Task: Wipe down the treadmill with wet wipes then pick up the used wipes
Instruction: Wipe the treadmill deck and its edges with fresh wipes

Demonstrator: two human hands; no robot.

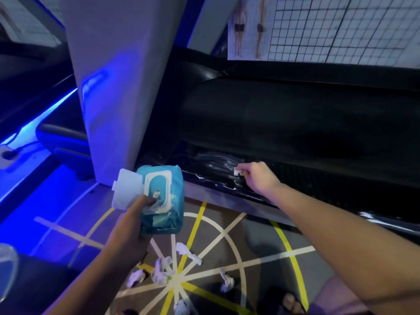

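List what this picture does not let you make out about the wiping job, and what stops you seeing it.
- Wipe in the right hand: head view, curled fingers cover most of it.
- Wet-wipe pack in the left hand: head view, label too blurred to read.
- Lowest used wipe on the floor: head view, cut off by the bottom edge.
- Treadmill deck: head view, too dark to tell wiped from unwiped beyond the streaks.

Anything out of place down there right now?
Yes: several crumpled used wipes lie scattered on the taped floor below the treadmill, not yet picked up. The wet streaks beside the right hand look like fresh wiping.
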